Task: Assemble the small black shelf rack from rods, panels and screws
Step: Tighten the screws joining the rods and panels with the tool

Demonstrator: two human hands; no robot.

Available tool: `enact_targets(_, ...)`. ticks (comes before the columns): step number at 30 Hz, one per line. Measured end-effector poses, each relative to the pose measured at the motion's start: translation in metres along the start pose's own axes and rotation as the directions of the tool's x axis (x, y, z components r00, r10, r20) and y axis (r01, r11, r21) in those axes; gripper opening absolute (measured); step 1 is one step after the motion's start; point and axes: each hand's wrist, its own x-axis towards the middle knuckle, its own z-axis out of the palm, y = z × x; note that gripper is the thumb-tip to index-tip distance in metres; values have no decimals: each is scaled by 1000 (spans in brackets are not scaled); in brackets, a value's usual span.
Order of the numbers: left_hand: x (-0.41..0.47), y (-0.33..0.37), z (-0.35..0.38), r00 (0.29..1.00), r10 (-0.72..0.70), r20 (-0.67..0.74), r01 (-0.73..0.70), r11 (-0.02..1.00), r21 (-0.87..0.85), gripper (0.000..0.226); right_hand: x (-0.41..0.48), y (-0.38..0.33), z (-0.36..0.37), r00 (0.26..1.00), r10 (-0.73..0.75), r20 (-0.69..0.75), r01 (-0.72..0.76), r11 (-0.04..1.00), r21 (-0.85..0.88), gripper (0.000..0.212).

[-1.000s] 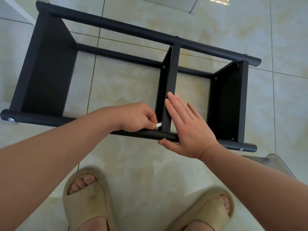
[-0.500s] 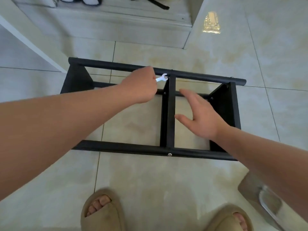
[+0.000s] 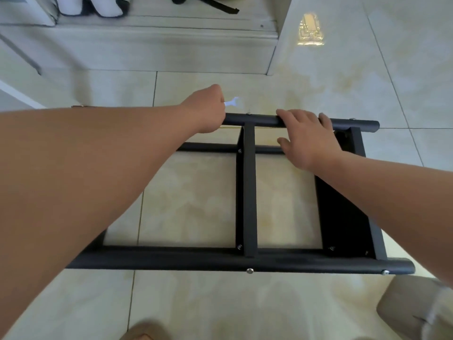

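The rack lies on its side on the tiled floor, at the person's feet. Well short of either grip runs the near rod, a round black tube with a bright screw head in its face. From it a narrow middle panel and a broader end panel reach away towards the hands.

The rack looks light and stiff (thin tube and flat board, all matt black) and easy to shift one-handed. The smooth paint probably gives a sliding hold, though, and an untightened joint could let the frame twist. The rods, close to a panel joint, seem the place to take it, not the thin panel edges.

There the right hand sits: its fingers curl over the far rod, thumb loose on the near side, between the two panels. Just left of that grip, past the middle panel, the left hand is fisted round a small pale wrench. Its forked end pokes out above the rod, near the joint screw but apparently not on it.
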Motion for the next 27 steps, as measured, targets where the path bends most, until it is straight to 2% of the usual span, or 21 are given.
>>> enact_targets(3,-7,1,0,1000,8,16,-9,999,33,7,-4,-4,-9,998,-3,-65,1,999,-40,30)
enact_targets(5,-20,6,-4,999,27,24,-28,997,69,7,-15,-8,-22,998,-19,-61,16,998,-55,24)
enact_targets(12,-83,35,-65,992,120,26,-119,993,-20,7,-80,-23,-91,981,-77,-177,54,990,-130,32)
enact_targets(17,-151,53,-89,990,139,38,-141,988,58,13,-141,-40,-131,986,-98,-136,81,989,-125,31)
enact_targets(21,-207,50,-78,995,89,47,-93,991,97,20,-193,-65,-131,992,-115,-62,104,983,-151,27)
enact_targets(27,-277,32,-42,999,-6,49,7,1000,-20,4,-260,-97,-106,995,-69,-66,61,990,-127,28)
